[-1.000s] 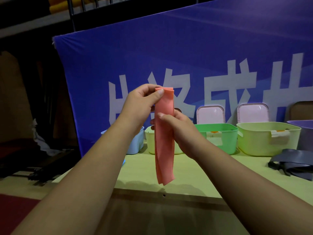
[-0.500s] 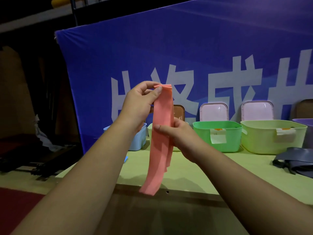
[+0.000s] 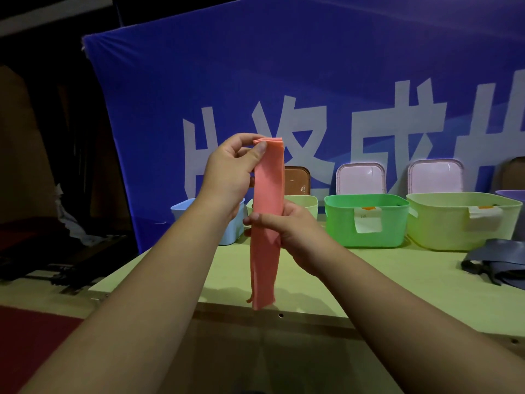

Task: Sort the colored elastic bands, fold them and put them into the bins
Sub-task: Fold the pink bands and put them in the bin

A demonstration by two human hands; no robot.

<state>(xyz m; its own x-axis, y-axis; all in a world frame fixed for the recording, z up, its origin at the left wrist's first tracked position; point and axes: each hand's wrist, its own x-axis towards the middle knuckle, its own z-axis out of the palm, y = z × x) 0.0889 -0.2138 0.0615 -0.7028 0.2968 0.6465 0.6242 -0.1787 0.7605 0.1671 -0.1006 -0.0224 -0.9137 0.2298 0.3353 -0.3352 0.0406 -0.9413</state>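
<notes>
Frame centre: left hand (image 3: 230, 172) pinches the top fold of the salmon-pink flat elastic band (image 3: 267, 223), right hand (image 3: 287, 228) grips mid-length, likely so it hangs straight for folding.

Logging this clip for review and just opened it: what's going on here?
A person holds a pink band upright by the near edge of the table. The left hand pinches its folded top, the right hand grips its middle, and the lower end hangs free. It is not yet in any of the bins at the back. Dark bands lie on the table at right.
</notes>
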